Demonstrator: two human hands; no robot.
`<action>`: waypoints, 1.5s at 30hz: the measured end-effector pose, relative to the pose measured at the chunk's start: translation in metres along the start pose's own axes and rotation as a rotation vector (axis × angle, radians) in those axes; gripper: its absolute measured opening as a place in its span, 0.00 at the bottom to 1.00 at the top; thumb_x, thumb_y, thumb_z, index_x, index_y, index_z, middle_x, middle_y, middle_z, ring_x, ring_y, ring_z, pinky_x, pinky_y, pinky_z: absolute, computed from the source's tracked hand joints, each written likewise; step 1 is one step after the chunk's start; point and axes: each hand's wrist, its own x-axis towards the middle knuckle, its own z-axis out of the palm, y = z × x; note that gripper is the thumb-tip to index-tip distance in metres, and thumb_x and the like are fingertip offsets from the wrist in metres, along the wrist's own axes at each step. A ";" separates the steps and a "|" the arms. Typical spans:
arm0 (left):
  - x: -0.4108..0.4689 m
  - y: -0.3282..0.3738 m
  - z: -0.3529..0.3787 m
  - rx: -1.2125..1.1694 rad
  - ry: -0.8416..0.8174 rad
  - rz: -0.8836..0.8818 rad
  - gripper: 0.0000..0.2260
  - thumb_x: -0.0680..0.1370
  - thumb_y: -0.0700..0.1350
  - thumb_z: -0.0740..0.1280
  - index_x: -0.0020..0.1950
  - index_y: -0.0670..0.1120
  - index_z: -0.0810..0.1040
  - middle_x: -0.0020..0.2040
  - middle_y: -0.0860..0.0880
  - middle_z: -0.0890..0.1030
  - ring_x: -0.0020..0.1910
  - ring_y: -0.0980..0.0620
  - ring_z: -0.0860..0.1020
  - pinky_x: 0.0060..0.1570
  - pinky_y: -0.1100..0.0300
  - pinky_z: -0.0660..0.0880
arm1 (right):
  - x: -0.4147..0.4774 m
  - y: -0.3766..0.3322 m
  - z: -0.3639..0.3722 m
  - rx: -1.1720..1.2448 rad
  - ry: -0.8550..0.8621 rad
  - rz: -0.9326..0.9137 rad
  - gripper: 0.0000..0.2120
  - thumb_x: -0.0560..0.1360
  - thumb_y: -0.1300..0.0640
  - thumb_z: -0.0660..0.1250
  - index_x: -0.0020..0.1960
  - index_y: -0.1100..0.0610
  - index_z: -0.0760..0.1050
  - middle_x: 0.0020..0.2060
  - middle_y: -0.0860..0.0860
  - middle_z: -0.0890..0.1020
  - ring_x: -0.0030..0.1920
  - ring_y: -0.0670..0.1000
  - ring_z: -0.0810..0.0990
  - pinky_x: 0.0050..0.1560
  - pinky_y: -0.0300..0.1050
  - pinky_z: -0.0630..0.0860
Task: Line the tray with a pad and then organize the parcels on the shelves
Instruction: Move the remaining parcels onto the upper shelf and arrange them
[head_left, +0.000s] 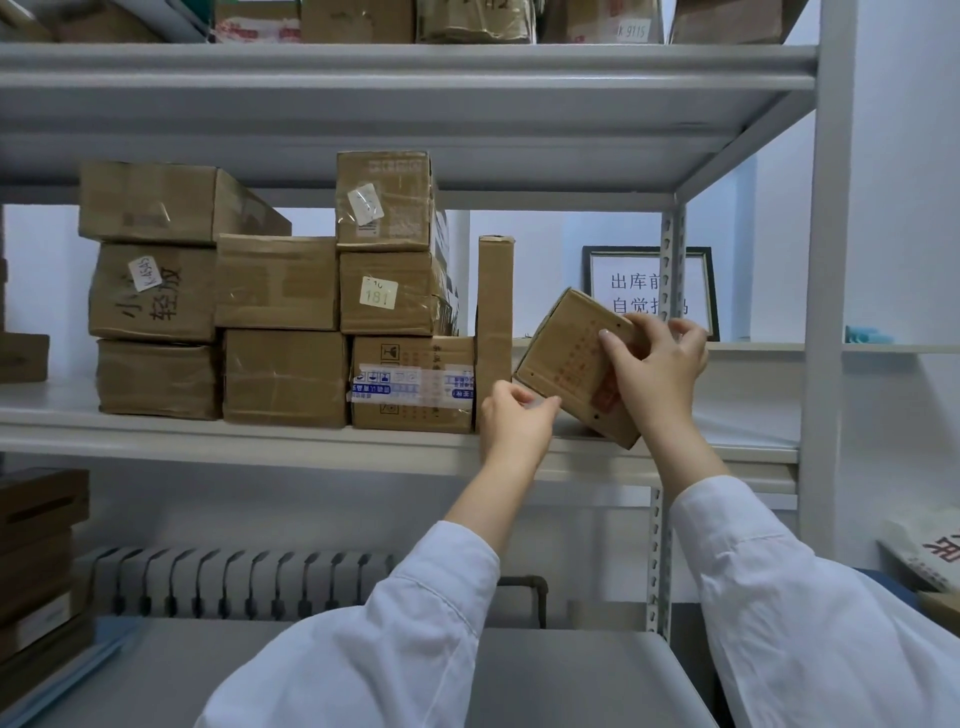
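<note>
A small brown cardboard parcel (569, 364) with red print is tilted on one corner at the right end of the middle shelf (260, 441). My right hand (654, 374) grips its upper right side, fingers curled over the top edge. My left hand (517, 418) pinches its lower left corner. Just left of it a thin tall carton (495, 312) stands upright. Beyond that, several taped cardboard parcels (280, 291) are stacked in rows up to three high. No tray or pad is visible.
More boxes sit on the top shelf (415, 67). A framed notice (649, 283) hangs on the wall behind the shelf's upright post (826, 260). Dark boxes (36, 545) are stacked at lower left, and a radiator (234, 582) lies behind a grey lower surface (571, 675).
</note>
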 end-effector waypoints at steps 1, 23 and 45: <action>0.000 -0.001 -0.002 0.039 0.063 0.055 0.12 0.74 0.48 0.69 0.51 0.48 0.69 0.55 0.47 0.74 0.53 0.46 0.73 0.48 0.57 0.70 | 0.000 0.001 -0.001 0.004 -0.016 -0.008 0.14 0.74 0.50 0.68 0.58 0.51 0.78 0.67 0.56 0.62 0.71 0.56 0.57 0.67 0.43 0.57; 0.014 -0.028 -0.009 0.310 0.353 0.148 0.26 0.73 0.52 0.70 0.65 0.44 0.66 0.67 0.44 0.64 0.64 0.43 0.65 0.61 0.54 0.64 | -0.013 0.062 0.016 0.514 -0.245 0.324 0.22 0.75 0.55 0.68 0.67 0.59 0.70 0.59 0.53 0.80 0.58 0.51 0.79 0.56 0.42 0.76; 0.021 -0.022 -0.011 0.382 0.271 0.156 0.24 0.73 0.48 0.69 0.64 0.42 0.65 0.65 0.45 0.66 0.65 0.45 0.66 0.57 0.54 0.68 | -0.024 0.049 0.015 0.233 -0.121 0.112 0.38 0.72 0.50 0.71 0.76 0.48 0.54 0.75 0.54 0.60 0.74 0.56 0.59 0.72 0.52 0.58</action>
